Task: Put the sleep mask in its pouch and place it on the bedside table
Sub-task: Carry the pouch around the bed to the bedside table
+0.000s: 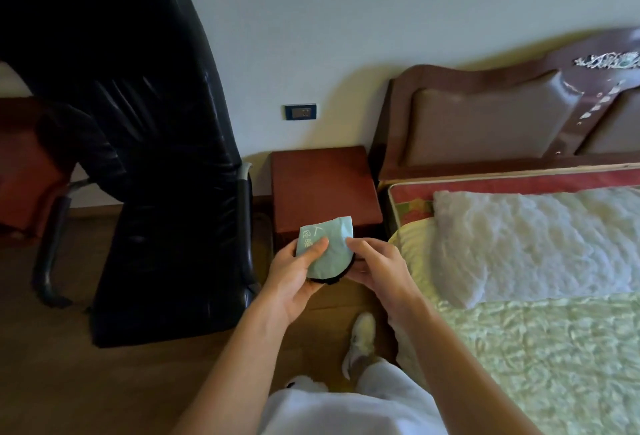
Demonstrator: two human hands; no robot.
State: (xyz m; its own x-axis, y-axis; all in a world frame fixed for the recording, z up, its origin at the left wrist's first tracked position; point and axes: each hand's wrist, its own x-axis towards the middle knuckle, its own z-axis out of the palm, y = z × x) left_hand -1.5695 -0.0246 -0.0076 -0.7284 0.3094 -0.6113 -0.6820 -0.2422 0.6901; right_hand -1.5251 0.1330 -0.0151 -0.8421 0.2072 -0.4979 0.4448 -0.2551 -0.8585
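A pale green pouch (330, 247) with printed marks is held in front of me, just before the near edge of the reddish-brown bedside table (322, 185). A black edge of the sleep mask (330, 280) sticks out at the pouch's lower rim; most of the mask is hidden inside. My left hand (298, 278) grips the pouch's left side with the thumb on top. At the right side, my right hand (375, 270) holds the pouch and the mask's edge.
A black leather office chair (156, 157) stands left of the bedside table. The bed (536, 296) with a white pillow (533, 244) and brown headboard (485, 122) lies on the right. My legs and shoes stand on the wooden floor below.
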